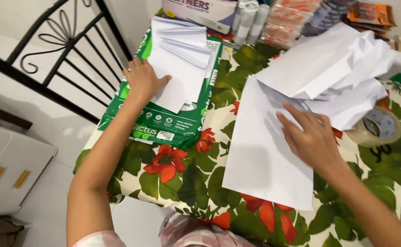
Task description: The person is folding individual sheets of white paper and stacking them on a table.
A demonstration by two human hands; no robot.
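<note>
My left hand (143,80) rests flat on a stack of folded white sheets (182,55) that lies on a green and white paper ream package (164,123). My right hand (310,137) presses with spread fingers on a large white sheet (260,155) lying on the floral tablecloth (186,178). Just beyond its fingertips sits a loose pile of folded white papers (337,68). Neither hand grips anything that I can see.
A roll of tan packing tape (378,128) lies right of the sheet. At the table's back stand a box (200,11), white tubes (248,18) and orange packets (292,20). A black metal bed frame (63,55) stands left, with a white cabinet (8,169) below.
</note>
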